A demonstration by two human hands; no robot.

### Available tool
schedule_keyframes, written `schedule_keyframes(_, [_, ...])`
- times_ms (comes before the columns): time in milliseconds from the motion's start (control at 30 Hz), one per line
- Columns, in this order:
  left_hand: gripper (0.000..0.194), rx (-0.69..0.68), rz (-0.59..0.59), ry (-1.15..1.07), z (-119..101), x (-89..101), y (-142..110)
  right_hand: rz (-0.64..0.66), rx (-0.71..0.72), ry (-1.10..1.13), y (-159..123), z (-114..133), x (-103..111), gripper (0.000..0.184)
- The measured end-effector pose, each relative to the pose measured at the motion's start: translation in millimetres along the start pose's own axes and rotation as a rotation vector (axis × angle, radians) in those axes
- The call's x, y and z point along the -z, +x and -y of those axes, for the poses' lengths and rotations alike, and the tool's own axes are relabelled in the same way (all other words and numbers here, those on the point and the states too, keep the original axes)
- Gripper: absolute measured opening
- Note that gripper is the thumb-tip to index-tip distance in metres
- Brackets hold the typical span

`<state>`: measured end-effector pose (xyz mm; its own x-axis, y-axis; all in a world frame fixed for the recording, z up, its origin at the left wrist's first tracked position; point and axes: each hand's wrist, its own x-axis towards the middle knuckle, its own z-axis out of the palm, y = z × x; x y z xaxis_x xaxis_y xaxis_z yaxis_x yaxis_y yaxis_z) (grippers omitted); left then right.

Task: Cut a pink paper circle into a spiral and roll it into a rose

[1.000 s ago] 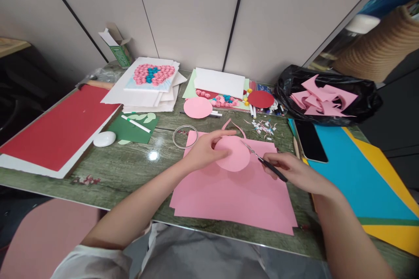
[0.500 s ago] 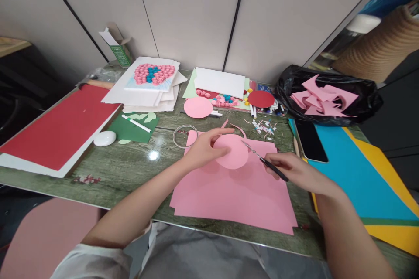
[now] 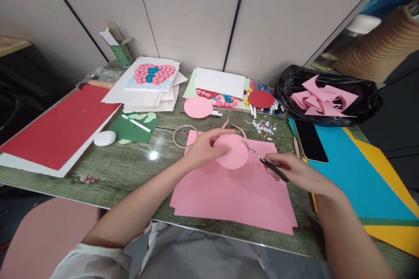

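A pink paper circle [image 3: 234, 152] is pinched at its left edge by my left hand [image 3: 209, 146], thumb on top. My right hand [image 3: 286, 168] is closed round the black handles of a pair of scissors [image 3: 271, 167]. The blades point up and left and meet the circle's upper right edge. A thin curling pink paper strip [image 3: 241, 131] rises just behind the circle. Below both hands lie pink paper sheets [image 3: 232, 200], slightly fanned.
Another pink circle [image 3: 198, 107] and a red circle [image 3: 261, 99] lie further back. A metal ring [image 3: 185, 136] sits left of the sheets. Pink offcuts fill a black plastic bag [image 3: 284, 83]. A phone [image 3: 310, 141] rests on blue paper [image 3: 360, 178] at right.
The pink circle and my left hand have risen very slightly. My right hand with the scissors has shifted a little to the right; nothing else has moved.
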<state>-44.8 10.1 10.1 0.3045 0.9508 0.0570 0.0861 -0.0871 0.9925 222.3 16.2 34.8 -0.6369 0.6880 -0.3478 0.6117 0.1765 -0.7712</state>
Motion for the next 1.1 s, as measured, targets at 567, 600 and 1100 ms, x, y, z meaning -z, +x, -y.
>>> schedule_keyframes(567, [0.048,0.016,0.036,0.028,2.3,-3.2,-0.3,-0.022,-0.01,0.004,2.1,3.2,-2.8,0.027])
schedule_keyframes(600, [0.049,0.016,0.033,0.025,2.4,-3.1,-0.2,-0.022,-0.012,0.002,2.1,2.8,-2.3,0.027])
schedule_keyframes(1100, [0.047,0.011,0.014,0.026,2.7,0.8,0.3,-0.004,0.01,-0.033,0.2,-2.3,0.6,0.024])
